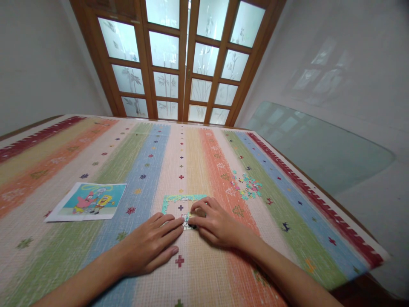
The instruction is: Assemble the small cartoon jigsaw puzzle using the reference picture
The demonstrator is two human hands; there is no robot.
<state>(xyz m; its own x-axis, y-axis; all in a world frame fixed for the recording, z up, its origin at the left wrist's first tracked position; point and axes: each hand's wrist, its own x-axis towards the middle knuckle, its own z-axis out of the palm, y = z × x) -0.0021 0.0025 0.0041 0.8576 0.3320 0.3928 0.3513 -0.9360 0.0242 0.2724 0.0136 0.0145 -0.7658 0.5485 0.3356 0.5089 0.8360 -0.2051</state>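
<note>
Turquoise puzzle edging point(175, 198) is lying on the striped cloth point(198, 153), partly hidden behind our right hand point(211, 219). We are resting our left hand point(155, 238) flat, fingers long and slightly spread, their tips meeting 1 small puzzle patch point(186, 222). We are curling the right hand narrowly over that patch; we cannot tell whether it is pinching anything. Loose pieces point(252, 187) are lying scattered to the right, 1 cartoon sheet point(96, 202) to the left.
</note>
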